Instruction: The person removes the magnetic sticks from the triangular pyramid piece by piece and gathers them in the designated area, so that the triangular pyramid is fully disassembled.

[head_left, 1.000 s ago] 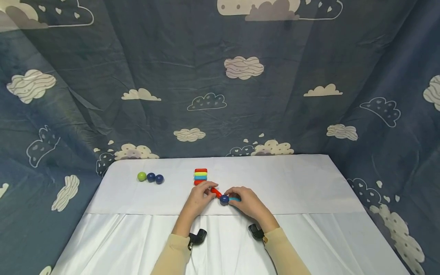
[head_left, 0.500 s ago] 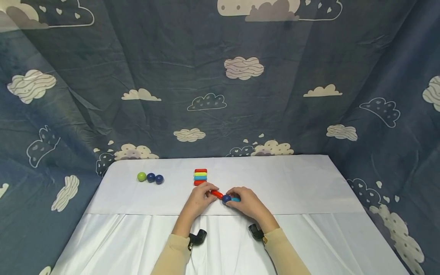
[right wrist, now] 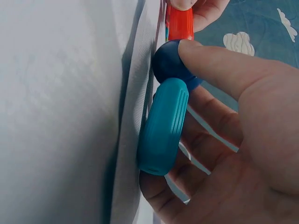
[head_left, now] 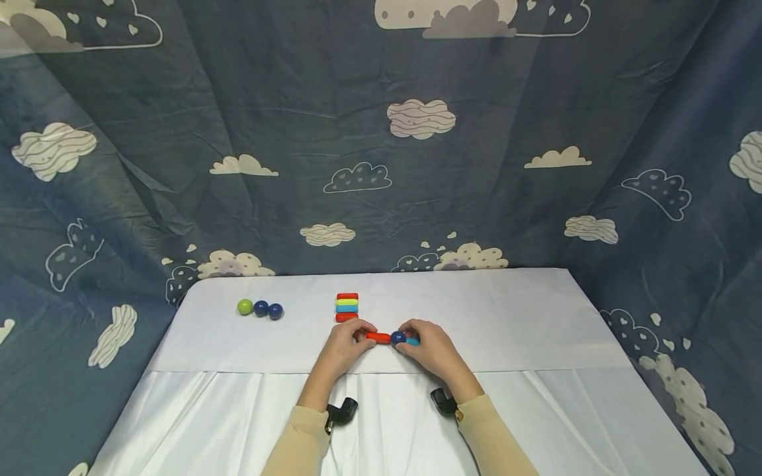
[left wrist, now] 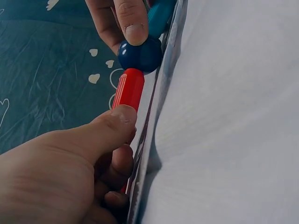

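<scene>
My left hand [head_left: 345, 345] pinches a red ribbed rod [head_left: 378, 338] between thumb and fingers, near its left end. The rod's other end meets a dark blue ball [head_left: 398, 338]. My right hand [head_left: 433, 345] grips that ball, its thumb on one side and fingers behind, as the right wrist view shows. From the ball a light blue rod [right wrist: 163, 126] sticks out toward the right palm. Red rod, ball and light blue rod form one joined-looking piece; whether the ends are fully seated cannot be seen. Both hands are close to the white tabletop [head_left: 476, 317].
Just beyond the left hand lies a row of several short rods [head_left: 347, 308] in red, yellow and blue. At the far left of the table sit a green ball [head_left: 245, 307] and two dark blue balls [head_left: 268, 309]. A dark cloud-patterned curtain [head_left: 357, 132] surrounds the table.
The red rod has swung from slanted to nearly level. The dark blue ball has moved right and slightly away, and my right fingers have shifted from the light blue rod onto the ball.
</scene>
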Demonstrator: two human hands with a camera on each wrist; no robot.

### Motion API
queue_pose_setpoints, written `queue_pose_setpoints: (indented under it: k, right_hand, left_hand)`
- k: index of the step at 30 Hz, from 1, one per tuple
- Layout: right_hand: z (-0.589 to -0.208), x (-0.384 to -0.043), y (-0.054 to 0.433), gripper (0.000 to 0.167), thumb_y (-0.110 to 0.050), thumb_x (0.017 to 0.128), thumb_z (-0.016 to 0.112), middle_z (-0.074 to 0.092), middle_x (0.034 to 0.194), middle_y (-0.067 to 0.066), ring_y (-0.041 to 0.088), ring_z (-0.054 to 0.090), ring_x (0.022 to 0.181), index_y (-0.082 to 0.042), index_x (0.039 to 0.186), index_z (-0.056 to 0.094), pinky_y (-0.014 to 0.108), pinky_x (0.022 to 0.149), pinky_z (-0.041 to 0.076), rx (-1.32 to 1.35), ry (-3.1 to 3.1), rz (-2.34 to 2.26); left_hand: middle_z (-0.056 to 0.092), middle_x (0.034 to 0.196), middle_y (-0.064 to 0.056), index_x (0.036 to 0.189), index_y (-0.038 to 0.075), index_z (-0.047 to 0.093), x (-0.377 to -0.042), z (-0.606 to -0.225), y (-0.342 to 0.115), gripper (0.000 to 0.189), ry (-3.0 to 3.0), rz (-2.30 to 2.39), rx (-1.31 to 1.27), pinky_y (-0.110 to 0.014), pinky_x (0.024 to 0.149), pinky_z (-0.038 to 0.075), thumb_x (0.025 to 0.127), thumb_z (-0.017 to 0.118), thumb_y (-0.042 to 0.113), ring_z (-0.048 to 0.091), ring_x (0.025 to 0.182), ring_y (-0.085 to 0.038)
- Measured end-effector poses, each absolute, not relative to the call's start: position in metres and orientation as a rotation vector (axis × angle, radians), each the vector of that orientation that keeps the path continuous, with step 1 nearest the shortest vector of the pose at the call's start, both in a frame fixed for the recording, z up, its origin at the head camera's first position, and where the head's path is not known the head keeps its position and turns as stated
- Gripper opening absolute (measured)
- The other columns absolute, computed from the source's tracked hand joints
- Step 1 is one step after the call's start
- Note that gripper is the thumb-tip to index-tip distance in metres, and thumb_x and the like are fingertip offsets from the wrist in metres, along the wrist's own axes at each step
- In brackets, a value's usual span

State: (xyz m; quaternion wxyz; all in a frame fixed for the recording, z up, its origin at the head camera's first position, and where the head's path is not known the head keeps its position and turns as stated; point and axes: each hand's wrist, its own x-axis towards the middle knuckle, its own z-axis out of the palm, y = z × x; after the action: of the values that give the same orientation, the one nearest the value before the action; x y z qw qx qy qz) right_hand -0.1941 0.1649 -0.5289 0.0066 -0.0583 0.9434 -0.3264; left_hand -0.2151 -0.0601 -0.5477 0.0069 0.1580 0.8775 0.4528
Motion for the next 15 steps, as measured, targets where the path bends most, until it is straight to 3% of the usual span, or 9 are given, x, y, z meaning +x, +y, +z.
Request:
queue_pose_setpoints:
  k: [8, 15]
  right_hand:
    - [-0.5295, -0.1949, 0.1669, 0.030, -0.030, 0.091, 0.084, 0.073, 0.099, 0.000, 0.015, 0.060, 0.087, -0.015, 0.116, 0.076, 0.042, 0.087, 0.056, -0.148, 2.955, -1.027]
    - [-0.5282, -0.1950, 0.1685, 0.032, -0.030, 0.092, 0.084, 0.074, 0.101, 0.002, 0.015, 0.064, 0.090, -0.013, 0.117, 0.075, 0.044, 0.088, 0.057, -0.122, 2.984, -1.027]
  left_hand:
    - [0.068, 0.084, 0.001, 0.108, 0.016, 0.079, -0.2149, -0.5505, -0.0617, 0.014, 2.692, 1.480, 0.510, -0.023, 0.068, 0.046, 0.095, 0.081, 0.019, 0.055, 0.074, -0.009]
    - [0.076, 0.098, 0.000, 0.106, 0.020, 0.082, -0.2148, -0.5499, -0.0636, 0.013, 2.586, 1.576, 0.472, -0.023, 0.073, 0.048, 0.094, 0.082, 0.025, 0.057, 0.081, -0.010]
